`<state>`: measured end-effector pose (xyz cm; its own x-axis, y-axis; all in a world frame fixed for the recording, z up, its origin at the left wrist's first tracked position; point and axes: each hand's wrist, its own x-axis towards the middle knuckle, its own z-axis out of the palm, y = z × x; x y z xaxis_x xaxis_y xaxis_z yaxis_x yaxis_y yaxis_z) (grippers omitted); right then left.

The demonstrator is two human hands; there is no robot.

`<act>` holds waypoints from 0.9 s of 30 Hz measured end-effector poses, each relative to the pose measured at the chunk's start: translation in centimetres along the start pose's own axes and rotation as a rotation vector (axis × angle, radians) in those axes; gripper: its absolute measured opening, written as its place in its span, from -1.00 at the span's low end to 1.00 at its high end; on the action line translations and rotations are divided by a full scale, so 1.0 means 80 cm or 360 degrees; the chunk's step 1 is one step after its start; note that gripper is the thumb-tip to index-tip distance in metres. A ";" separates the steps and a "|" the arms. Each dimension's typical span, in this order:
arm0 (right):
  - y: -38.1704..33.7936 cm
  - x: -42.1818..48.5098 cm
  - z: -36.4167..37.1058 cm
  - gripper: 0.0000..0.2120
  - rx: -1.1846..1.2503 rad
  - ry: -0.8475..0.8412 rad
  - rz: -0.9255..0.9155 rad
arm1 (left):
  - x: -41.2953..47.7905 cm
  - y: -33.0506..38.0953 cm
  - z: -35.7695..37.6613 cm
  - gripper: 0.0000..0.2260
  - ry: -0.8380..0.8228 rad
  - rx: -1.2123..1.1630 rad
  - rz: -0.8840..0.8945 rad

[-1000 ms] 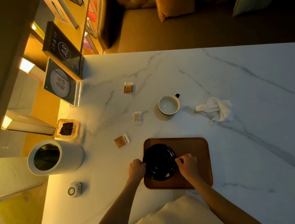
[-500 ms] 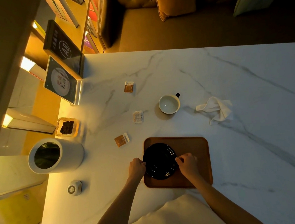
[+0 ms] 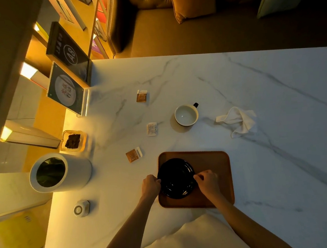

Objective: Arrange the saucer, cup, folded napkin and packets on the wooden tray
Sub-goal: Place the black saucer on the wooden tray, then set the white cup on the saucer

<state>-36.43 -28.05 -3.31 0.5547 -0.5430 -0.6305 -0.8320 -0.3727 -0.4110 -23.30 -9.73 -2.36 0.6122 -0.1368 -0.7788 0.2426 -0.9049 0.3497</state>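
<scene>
A black saucer [image 3: 175, 178] lies on the left half of the wooden tray [image 3: 214, 164]. My left hand [image 3: 150, 185] pinches its left rim and my right hand [image 3: 208, 183] pinches its right rim. The white cup [image 3: 186, 114] with a dark handle stands on the marble beyond the tray. A crumpled white napkin [image 3: 237, 121] lies to the cup's right. Three packets lie left of the cup: a brown packet [image 3: 141, 95] farthest, a white packet [image 3: 152, 128] in the middle, and a brown packet [image 3: 134, 154] near the tray's left corner.
A white cylinder container [image 3: 59, 172], a small glass dish of dark granules [image 3: 73, 141], a small round device [image 3: 81, 208] and a standing sign [image 3: 68, 92] line the table's left side. A sofa stands beyond the far edge.
</scene>
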 end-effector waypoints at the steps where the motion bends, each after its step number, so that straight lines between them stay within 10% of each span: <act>1: 0.000 0.000 0.000 -0.70 0.0016 0.0001 0.0008 | 0.000 0.000 0.000 -0.79 -0.0003 0.0005 -0.0003; 27: -0.028 -0.038 -0.034 -0.73 0.0536 0.0026 -0.0111 | -0.046 -0.003 -0.066 -0.72 0.0156 0.0124 0.0169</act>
<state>-36.23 -27.64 1.35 0.6083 -0.5379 -0.5836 -0.7476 -0.1413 -0.6490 -21.62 -6.88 3.21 0.7028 -0.1970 -0.6836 0.1156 -0.9165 0.3830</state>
